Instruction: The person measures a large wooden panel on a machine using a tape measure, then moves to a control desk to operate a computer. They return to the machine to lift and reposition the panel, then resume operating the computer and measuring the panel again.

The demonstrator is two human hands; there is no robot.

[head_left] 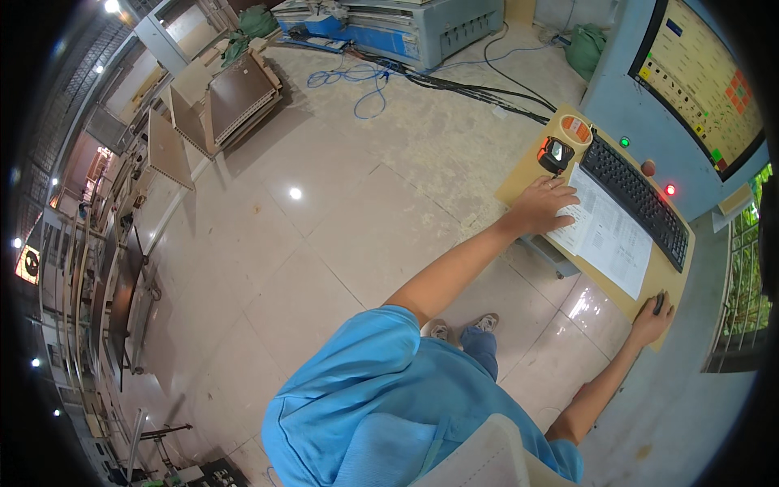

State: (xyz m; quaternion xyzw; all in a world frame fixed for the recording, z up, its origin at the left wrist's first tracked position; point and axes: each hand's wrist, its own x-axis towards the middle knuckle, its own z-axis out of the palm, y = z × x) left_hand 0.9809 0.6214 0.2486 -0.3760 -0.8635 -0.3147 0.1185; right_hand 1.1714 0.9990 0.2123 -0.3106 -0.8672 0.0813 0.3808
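Note:
My left hand (542, 204) lies with its fingers spread on the left edge of some printed paper sheets (613, 243). Just beyond its fingertips sits an orange and black tape measure (555, 154), with a roll of tape (576, 130) behind it. Over at the right end of the board-like desk top (519, 180), my right hand (652, 321) is curled over a dark computer mouse (658, 304). A black keyboard (637, 197) runs along the far side of the sheets.
A lit screen (702, 81) is set in a blue-grey cabinet (608, 97), above a green light (624, 142) and a red light (670, 190). Cables (471, 89) cross the dusty floor toward a blue machine (438, 36). Brown panels (239, 97) lean at far left.

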